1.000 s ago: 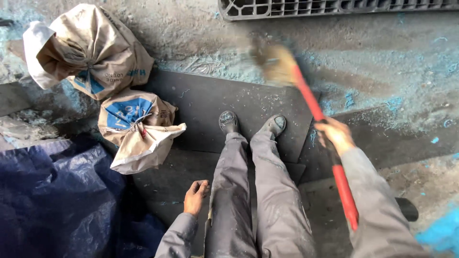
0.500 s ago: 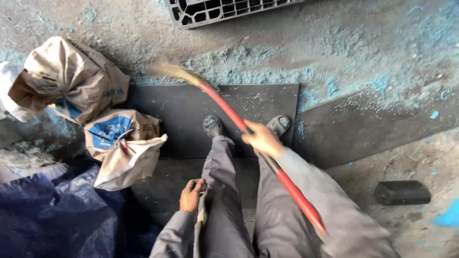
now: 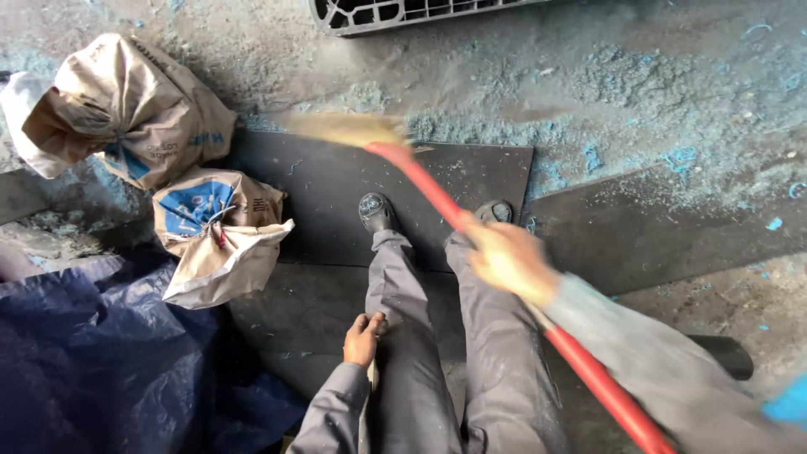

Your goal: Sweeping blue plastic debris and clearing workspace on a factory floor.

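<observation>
At far left two tied paper sacks (image 3: 168,168) sit on the dusty floor (image 3: 639,101). The left hand (image 3: 363,338) rests loosely curled on the thigh, holding nothing. The broom (image 3: 420,181) runs diagonally: bristles far and left, red handle slanting near and right through the right hand (image 3: 507,258), clamped around it.

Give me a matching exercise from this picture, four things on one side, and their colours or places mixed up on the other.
Things:
1. broom handle
2. tarp
3. paper sacks
4. left hand

Descriptions:
A. dark blue, lower left
B. resting on the left thigh
C. red, gripped by the right hand
D. tan, upper left on the floor

Pairs: 1-C, 2-A, 3-D, 4-B
</observation>
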